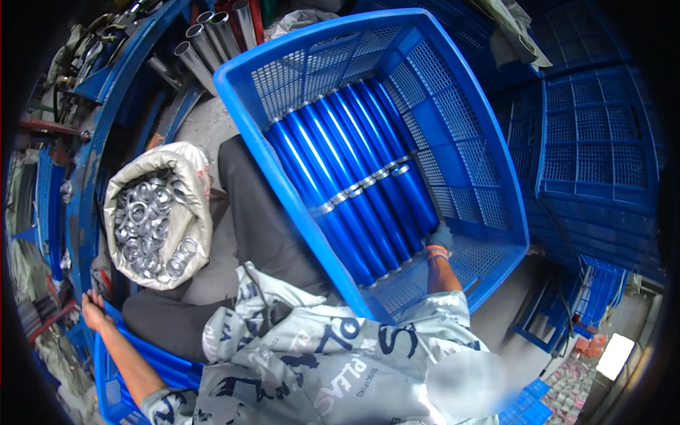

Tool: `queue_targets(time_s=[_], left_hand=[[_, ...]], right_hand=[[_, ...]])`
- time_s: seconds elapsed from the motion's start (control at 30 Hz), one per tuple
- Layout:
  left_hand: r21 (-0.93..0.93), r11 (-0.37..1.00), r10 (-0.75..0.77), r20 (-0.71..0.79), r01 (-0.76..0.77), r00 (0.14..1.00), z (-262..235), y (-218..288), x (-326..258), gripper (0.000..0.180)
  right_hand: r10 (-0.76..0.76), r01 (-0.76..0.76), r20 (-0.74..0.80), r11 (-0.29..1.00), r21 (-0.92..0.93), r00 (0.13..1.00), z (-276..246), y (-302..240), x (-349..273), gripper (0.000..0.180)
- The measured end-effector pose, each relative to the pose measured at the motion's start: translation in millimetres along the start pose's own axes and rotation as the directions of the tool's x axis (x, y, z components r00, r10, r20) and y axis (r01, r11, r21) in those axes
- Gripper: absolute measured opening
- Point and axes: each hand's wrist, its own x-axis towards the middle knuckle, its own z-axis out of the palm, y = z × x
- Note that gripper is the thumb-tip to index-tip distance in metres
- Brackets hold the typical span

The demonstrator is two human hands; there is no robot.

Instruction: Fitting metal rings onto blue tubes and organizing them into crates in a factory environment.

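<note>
My right hand (pixel 440 238), in a blue-grey glove with an orange band at the wrist, is inside a large blue plastic crate (pixel 323 259). Its fingers close on the near end of a shiny blue metal tube (pixel 412 193) at the right side of the load. Beside it, more blue tubes (pixel 312 152) with silver ends lie side by side in two rows. My left hand (pixel 93 312) is bare and empty, its fingers loosely extended, out at the far left above another blue crate (pixel 106 386) that also holds blue tubes.
A pale sack (pixel 200 234) full of silver metal rings (pixel 145 219) stands left of my legs. Bare silver tubes (pixel 195 60) lean behind it, next to a blue metal frame (pixel 106 106). More blue crates (pixel 595 134) are stacked at the right.
</note>
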Motion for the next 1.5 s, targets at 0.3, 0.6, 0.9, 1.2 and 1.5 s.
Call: queue_targets(time_s=[0.3, 0.6, 0.9, 1.2, 1.5], left_hand=[[0.289, 0.940, 0.221, -0.102, -0.184, 0.970, -60, 50, -42, 0.037], [0.914, -0.240, 0.644, 0.402, -0.326, 0.651, -32, -10, -109, 0.032], [0.329, 0.659, 0.696, 0.072, -0.676, 0.714, 137, -14, -361, 0.024], [0.880, 0.462, 0.751, -0.320, -0.113, 0.578, -201, -68, -271, 0.054], [0.714, 0.093, 0.111, -0.700, 0.694, 0.705, -426, -152, -269, 0.079]], right_hand=[[-0.106, 0.068, 0.183, 0.977, 0.202, 0.977, 131, 30, 51, 0.078], [-0.689, 0.714, 0.226, 0.699, -0.047, 0.689, 109, -27, 118, 0.023], [-0.653, 0.514, -0.446, -0.101, 0.852, 0.612, -218, -438, 115, 0.047], [-0.982, 0.533, -0.133, -0.184, 0.826, -0.134, -252, -633, -191, 0.047], [-0.805, 0.763, -0.247, -0.591, 0.261, -0.539, -152, -715, -344, 0.085]])
